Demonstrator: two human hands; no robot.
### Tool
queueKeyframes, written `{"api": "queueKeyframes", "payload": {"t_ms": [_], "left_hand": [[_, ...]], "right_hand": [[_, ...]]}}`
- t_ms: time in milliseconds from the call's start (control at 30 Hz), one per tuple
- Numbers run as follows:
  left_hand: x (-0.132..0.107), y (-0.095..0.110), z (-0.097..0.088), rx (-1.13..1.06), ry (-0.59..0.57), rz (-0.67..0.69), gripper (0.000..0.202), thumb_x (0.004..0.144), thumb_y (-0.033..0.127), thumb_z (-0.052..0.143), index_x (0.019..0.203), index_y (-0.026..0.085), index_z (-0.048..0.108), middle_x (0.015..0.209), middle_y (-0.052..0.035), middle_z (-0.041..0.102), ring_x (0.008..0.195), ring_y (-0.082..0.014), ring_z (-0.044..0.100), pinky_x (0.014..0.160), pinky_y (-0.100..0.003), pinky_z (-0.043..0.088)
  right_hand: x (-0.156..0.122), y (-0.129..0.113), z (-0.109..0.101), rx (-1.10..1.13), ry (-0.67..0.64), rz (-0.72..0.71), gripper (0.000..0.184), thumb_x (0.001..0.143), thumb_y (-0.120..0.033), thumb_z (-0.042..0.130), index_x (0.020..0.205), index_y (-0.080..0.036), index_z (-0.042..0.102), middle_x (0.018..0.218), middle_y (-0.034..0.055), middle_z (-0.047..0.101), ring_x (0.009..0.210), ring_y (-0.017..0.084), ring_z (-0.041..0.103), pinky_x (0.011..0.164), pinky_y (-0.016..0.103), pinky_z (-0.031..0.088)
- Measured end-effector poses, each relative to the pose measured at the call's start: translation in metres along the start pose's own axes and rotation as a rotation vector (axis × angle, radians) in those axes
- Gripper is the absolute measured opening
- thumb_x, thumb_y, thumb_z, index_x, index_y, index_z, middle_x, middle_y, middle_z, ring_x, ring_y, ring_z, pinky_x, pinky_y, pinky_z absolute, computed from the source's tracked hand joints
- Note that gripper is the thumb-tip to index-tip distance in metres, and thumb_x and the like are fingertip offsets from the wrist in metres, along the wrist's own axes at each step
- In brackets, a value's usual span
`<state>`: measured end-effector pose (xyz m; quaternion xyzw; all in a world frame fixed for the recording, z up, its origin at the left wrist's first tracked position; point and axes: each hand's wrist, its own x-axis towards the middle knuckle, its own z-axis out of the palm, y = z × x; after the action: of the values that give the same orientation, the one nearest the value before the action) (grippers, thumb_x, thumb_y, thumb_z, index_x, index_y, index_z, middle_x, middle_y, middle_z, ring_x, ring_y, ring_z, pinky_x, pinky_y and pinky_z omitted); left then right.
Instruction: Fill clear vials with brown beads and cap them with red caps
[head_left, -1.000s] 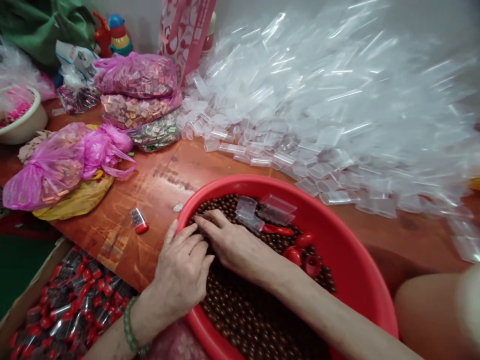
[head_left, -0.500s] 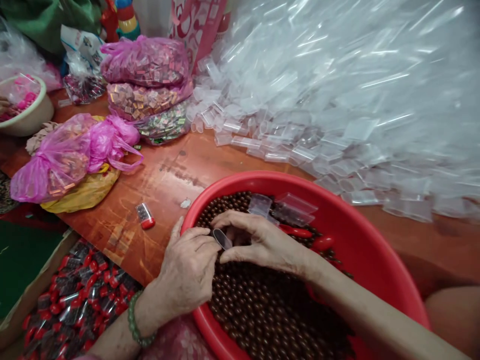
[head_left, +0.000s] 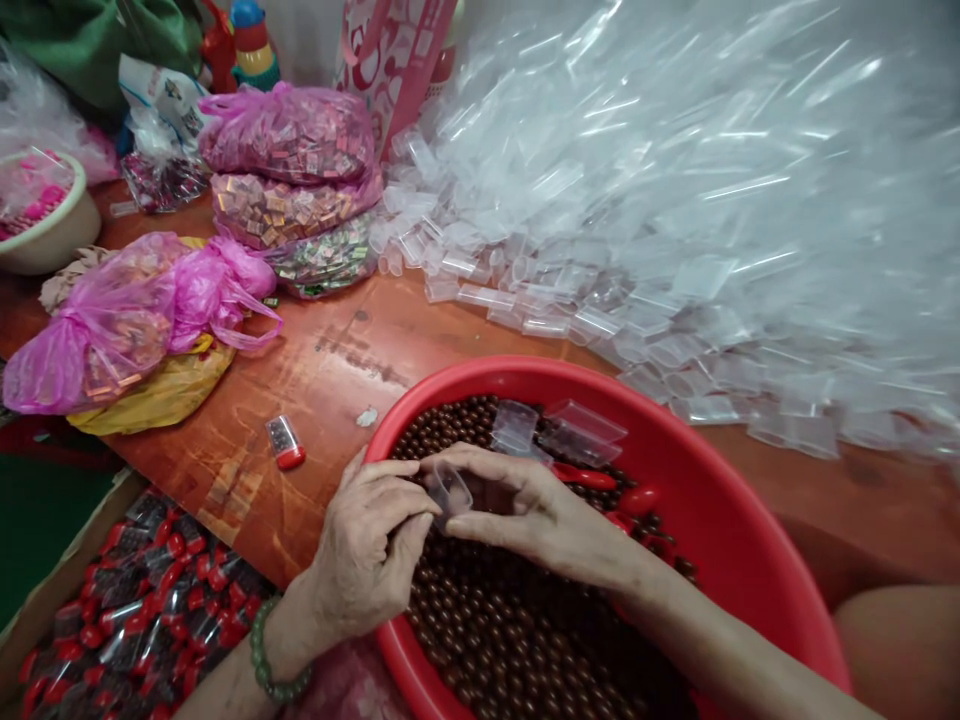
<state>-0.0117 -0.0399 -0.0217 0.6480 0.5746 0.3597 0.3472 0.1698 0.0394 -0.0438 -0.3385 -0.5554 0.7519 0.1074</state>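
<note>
Beads [head_left: 480, 630], brown and shiny, lie deep in the near part of a red tub [head_left: 727, 540]. At lower left, beside the desk [head_left: 322, 370], a box [head_left: 66, 565] holds many clear containers with red ends [head_left: 142, 610]. The left hand [head_left: 379, 530], with a green bracelet [head_left: 264, 650] at its wrist, reaches over the tub's rim; its thumb and fingers are drawn together at the left edge of a clear tube [head_left: 453, 488]. I cannot tell whether they grip it. The right hand [head_left: 517, 505] is curved partly open, its fingers above and thumb below, with hold of that tube just over the beads.

Beyond the hands, two more clear pieces [head_left: 514, 427] lie on the beads, near some red caps [head_left: 638, 499]. On the desk, left of the tub, lies one filled container with a red end [head_left: 285, 442].

Farther left are a knotted pink bag [head_left: 124, 315] and, under it, a yellow bag [head_left: 161, 390]. Past them stand stacked bags of small pieces [head_left: 289, 140] and a white bowl [head_left: 56, 235]. To the right spreads a great heap of clear tubes [head_left: 562, 260], its far part blurred. At the back are a patterned pink bag [head_left: 397, 60], a coloured bottle [head_left: 253, 50] and green cloth [head_left: 97, 45].
</note>
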Motion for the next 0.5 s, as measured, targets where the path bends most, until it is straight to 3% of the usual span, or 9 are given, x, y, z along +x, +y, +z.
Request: {"api": "queueKeyframes", "payload": {"t_ms": [67,133,200,267,333,500], "left_hand": [[-0.001,-0.002,0.002,0.017,0.014,0.008,0.017,0.086,0.010,0.054,0.098,0.016,0.065,0.093,-0.0071,0.074,0.100,-0.0202,0.066,0.094,-0.040,0.052],[-0.003,-0.003,0.003,0.023,0.018,0.013,0.019,0.085,0.009,0.055,0.101,0.016,0.064,0.100,-0.0083,0.074,0.103,-0.0207,0.065,0.096,-0.042,0.051],[-0.005,-0.005,0.004,0.022,0.016,0.015,0.021,0.086,0.009,0.055,0.103,0.016,0.064,0.105,-0.0094,0.073,0.108,-0.0215,0.064,0.099,-0.043,0.050],[-0.006,-0.006,0.004,0.027,0.013,0.004,0.022,0.087,0.008,0.053,0.105,0.016,0.063,0.110,-0.0104,0.072,0.113,-0.0221,0.062,0.101,-0.045,0.049],[-0.007,-0.007,0.004,0.040,0.005,-0.013,0.026,0.088,0.008,0.050,0.109,0.017,0.062,0.116,-0.0109,0.070,0.118,-0.0222,0.059,0.103,-0.046,0.047],[-0.006,-0.009,0.003,0.056,-0.034,-0.006,0.038,0.091,0.006,0.042,0.124,0.019,0.055,0.129,-0.0113,0.063,0.127,-0.0210,0.053,0.109,-0.047,0.043]], "right_hand": [[0.003,0.000,-0.008,-0.245,0.109,-0.033,0.039,0.084,-0.039,0.062,0.116,-0.017,0.055,0.096,0.0053,0.063,0.073,0.013,0.059,0.067,0.027,0.050],[0.009,0.001,-0.019,-0.594,0.207,-0.058,0.033,0.085,-0.034,0.061,0.111,-0.015,0.055,0.092,0.0068,0.064,0.069,0.015,0.059,0.062,0.028,0.048],[0.018,0.001,-0.028,-0.978,0.210,-0.061,0.018,0.085,-0.023,0.058,0.099,-0.013,0.060,0.089,0.0105,0.064,0.071,0.020,0.060,0.062,0.031,0.046],[0.030,0.001,-0.031,-1.212,0.135,-0.053,0.013,0.084,-0.009,0.051,0.090,-0.011,0.062,0.086,0.0139,0.064,0.072,0.023,0.061,0.064,0.033,0.044],[0.040,0.002,-0.026,-1.323,0.043,-0.064,0.021,0.082,-0.001,0.045,0.084,-0.011,0.063,0.082,0.0153,0.063,0.069,0.023,0.061,0.065,0.034,0.043],[0.046,0.013,-0.004,-1.196,-0.198,-0.121,0.024,0.081,0.001,0.044,0.082,-0.011,0.065,0.086,0.0167,0.066,0.077,0.025,0.064,0.070,0.035,0.047]]}}
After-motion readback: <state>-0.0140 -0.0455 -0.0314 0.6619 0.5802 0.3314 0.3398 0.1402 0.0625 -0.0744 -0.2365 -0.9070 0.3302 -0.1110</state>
